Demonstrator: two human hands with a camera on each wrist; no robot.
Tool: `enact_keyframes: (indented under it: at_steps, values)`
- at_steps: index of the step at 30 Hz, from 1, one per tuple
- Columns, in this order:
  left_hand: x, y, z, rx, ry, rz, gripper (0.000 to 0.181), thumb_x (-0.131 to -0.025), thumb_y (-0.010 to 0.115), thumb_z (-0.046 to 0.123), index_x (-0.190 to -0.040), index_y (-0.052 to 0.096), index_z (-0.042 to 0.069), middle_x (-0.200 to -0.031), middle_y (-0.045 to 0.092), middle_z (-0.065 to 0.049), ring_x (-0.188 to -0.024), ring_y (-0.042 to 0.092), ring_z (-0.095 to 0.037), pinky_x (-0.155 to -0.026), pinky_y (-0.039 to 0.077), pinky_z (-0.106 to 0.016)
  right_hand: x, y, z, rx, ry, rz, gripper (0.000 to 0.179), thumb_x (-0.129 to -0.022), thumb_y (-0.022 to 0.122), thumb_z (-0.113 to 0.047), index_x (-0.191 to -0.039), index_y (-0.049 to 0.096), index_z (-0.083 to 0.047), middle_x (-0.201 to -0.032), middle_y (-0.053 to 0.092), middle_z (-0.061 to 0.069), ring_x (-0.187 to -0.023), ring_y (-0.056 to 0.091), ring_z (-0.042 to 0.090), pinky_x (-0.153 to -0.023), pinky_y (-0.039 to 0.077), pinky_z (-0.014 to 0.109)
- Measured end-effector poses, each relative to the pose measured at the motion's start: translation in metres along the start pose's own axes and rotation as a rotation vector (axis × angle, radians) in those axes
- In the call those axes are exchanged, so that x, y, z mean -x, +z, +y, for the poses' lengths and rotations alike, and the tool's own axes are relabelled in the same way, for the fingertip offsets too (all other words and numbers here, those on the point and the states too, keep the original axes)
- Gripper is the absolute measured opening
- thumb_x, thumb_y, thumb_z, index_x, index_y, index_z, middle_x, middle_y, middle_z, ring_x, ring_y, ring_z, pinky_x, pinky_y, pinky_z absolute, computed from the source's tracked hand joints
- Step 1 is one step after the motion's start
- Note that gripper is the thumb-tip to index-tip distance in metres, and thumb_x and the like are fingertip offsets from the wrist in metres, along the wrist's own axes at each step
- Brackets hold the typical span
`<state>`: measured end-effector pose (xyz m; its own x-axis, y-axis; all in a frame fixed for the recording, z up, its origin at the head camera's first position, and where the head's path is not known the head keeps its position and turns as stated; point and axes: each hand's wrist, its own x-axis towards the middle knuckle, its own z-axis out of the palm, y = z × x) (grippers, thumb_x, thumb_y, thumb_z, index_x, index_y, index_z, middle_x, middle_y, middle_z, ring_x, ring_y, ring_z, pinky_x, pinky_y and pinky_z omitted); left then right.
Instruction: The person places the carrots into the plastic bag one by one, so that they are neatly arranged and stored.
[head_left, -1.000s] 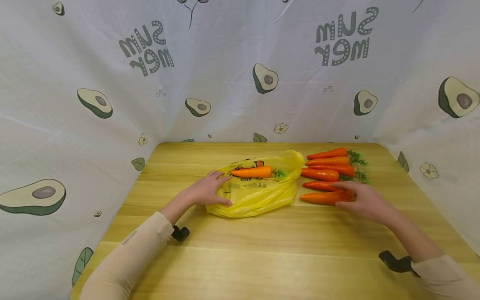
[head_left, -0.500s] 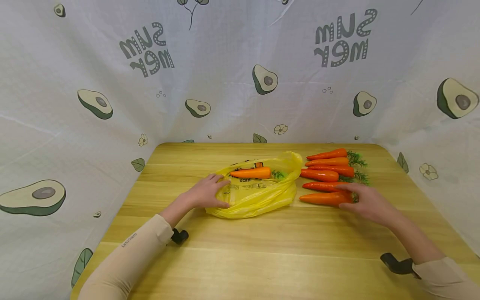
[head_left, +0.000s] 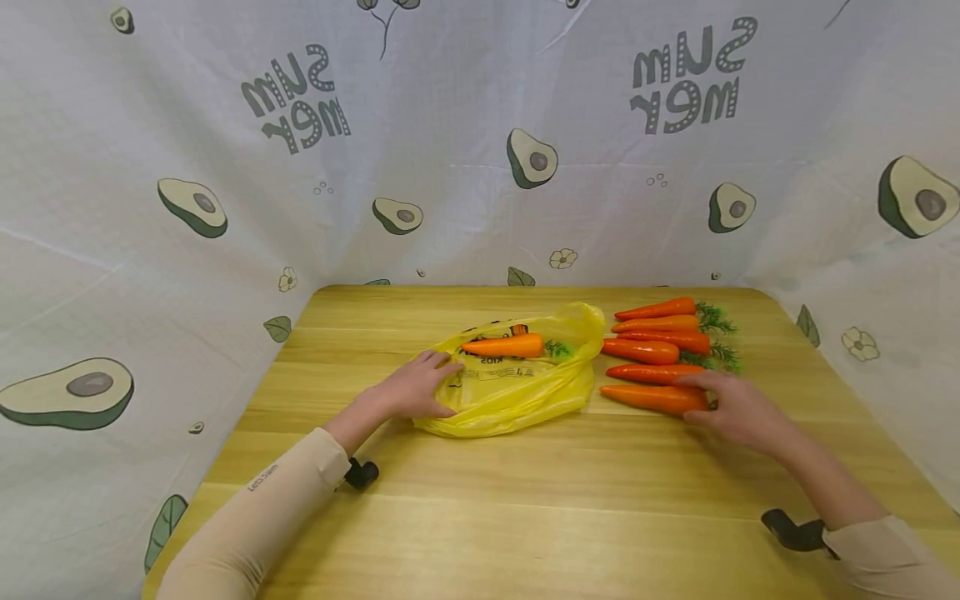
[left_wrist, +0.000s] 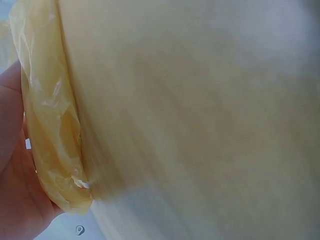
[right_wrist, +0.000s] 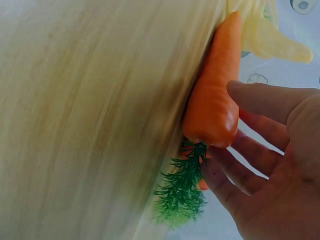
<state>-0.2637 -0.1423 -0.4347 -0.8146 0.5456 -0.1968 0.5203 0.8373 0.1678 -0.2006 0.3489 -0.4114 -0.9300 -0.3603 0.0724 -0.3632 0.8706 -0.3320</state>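
Note:
A yellow plastic bag (head_left: 525, 392) lies on the wooden table with its mouth toward my left hand (head_left: 416, 387). One orange carrot (head_left: 510, 346) with a green top rests in the bag. My left hand is spread at the mouth, thumb and fingers apart; plastic overlaps it in the left wrist view (left_wrist: 55, 110). To the right of the bag, my right hand (head_left: 738, 412) holds the nearest loose carrot (right_wrist: 220, 85) near its thick end, thumb on one side and fingers on the other. Its leafy top hangs past the fingers.
Several more carrots (head_left: 663, 340) lie side by side behind the held one, tips toward the bag. A white cloth printed with avocados (head_left: 532, 158) hangs behind and beside the table (head_left: 510, 517).
The nearest carrot has turned slightly in my right hand, its tip a little farther from me. My left hand and the bag stay nearly in place.

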Motion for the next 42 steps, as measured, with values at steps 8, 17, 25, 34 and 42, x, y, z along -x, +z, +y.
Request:
enact_keyframes:
  at_steps: [8, 17, 25, 34, 42]
  values:
    - [0.0003, 0.0013, 0.0011, 0.006, 0.004, 0.019, 0.084, -0.089, 0.073, 0.053, -0.157, 0.036, 0.020, -0.163, 0.030, -0.014, -0.151, 0.025, -0.038, -0.120, 0.029, -0.054, -0.0015, 0.0023, -0.0012, 0.049, -0.018, -0.006, 0.048, -0.084, 0.079, -0.014, -0.126, 0.065, 0.006, -0.126, 0.061, 0.035, -0.117, 0.053, 0.058, -0.096, 0.043, 0.070]
    - [0.0006, -0.0001, 0.0002, -0.002, 0.014, 0.020, 0.084, -0.089, 0.073, 0.053, -0.158, 0.036, 0.020, -0.163, 0.030, -0.015, -0.150, 0.027, -0.037, -0.120, 0.031, -0.053, -0.0017, 0.0062, -0.0025, 0.070, -0.002, -0.044, 0.050, -0.085, 0.078, -0.014, -0.128, 0.064, 0.005, -0.126, 0.061, 0.036, -0.115, 0.054, 0.059, -0.094, 0.044, 0.070]
    - [0.0009, -0.0012, 0.0002, 0.006, 0.010, 0.010, 0.084, -0.089, 0.073, 0.052, -0.158, 0.036, 0.020, -0.163, 0.030, -0.014, -0.150, 0.027, -0.037, -0.120, 0.030, -0.053, -0.0035, 0.0074, -0.0008, 0.072, 0.008, -0.050, 0.050, -0.086, 0.078, -0.017, -0.129, 0.065, 0.004, -0.116, 0.067, 0.032, -0.099, 0.065, 0.049, -0.084, 0.051, 0.063]
    - [0.0001, -0.0010, 0.0015, 0.006, -0.001, 0.001, 0.083, -0.089, 0.072, 0.052, -0.158, 0.036, 0.020, -0.163, 0.030, -0.014, -0.151, 0.026, -0.037, -0.120, 0.030, -0.053, -0.0034, 0.0079, 0.0005, 0.081, 0.027, -0.069, 0.051, -0.088, 0.076, -0.018, -0.131, 0.063, 0.005, -0.087, 0.070, 0.017, -0.064, 0.045, 0.017, -0.060, 0.040, 0.035]
    - [-0.0006, 0.0005, 0.0008, 0.014, -0.009, 0.000, 0.082, -0.090, 0.073, 0.051, -0.157, 0.037, 0.021, -0.163, 0.030, -0.014, -0.151, 0.025, -0.038, -0.121, 0.028, -0.053, -0.0021, 0.0080, -0.0009, 0.065, 0.036, -0.064, 0.051, -0.088, 0.077, -0.019, -0.131, 0.063, 0.004, -0.083, 0.068, 0.012, -0.065, 0.044, 0.018, -0.062, 0.039, 0.035]
